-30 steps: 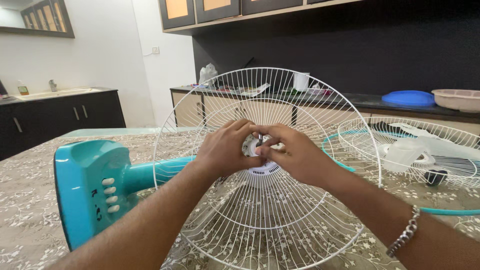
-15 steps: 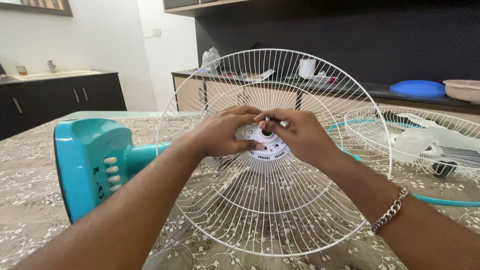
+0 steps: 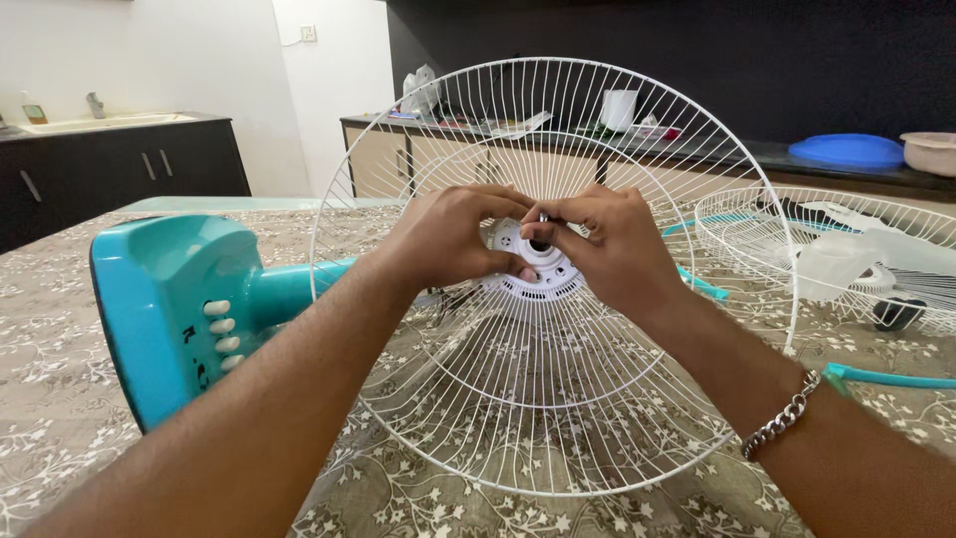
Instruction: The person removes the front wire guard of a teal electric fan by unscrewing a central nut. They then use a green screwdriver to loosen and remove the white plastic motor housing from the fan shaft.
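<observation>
Both hands meet at the white plastic hub (image 3: 535, 267) in the middle of the white wire fan guard (image 3: 558, 399), the left hand (image 3: 453, 239) curled against its left edge and the right hand (image 3: 607, 249) seemingly pinching a small part there, with the teal fan base (image 3: 164, 309) left of the guard.

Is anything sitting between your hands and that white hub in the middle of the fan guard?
Nothing visible. The left hand and right hand are both already on the white hub at the centre of the wire guard, fingers closed around the small part at its middle.
</observation>
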